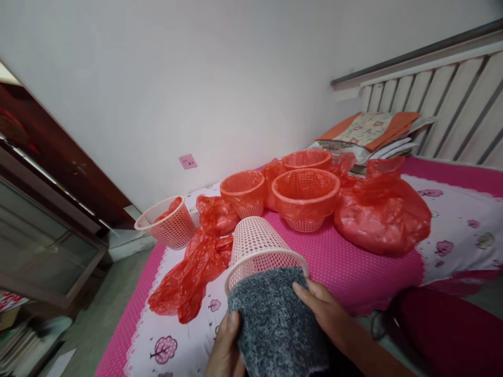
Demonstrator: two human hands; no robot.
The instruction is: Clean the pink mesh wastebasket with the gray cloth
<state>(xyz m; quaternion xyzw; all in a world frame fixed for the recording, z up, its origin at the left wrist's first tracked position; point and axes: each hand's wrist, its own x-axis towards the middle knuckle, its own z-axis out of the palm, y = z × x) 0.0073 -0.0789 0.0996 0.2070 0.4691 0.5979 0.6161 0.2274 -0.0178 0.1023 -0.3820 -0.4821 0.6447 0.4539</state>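
Observation:
Both hands grip a dark grey felt-like cloth (pixel 277 319) in front of me. My left hand (pixel 226 345) is closed at its left edge, thumb on top. My right hand (pixel 320 303) pinches its upper right corner, thumb in front. The cloth's far edge overlaps the mouth of a pale pink mesh basket (pixel 257 235), which lies tipped toward me. The undersides of the fingers are hidden by the cloth. Crumpled red plastic bags (pixel 196 275) lie left of this basket.
Behind stand baskets lined with red bags (pixel 305 214) and a full red bag (pixel 383 209). Another pink basket (pixel 178 228) stands at the bed's left edge. Folded bedding (pixel 369 131) is stacked near the radiator (pixel 436 104). A dark red seat (pixel 444 330) is at lower right.

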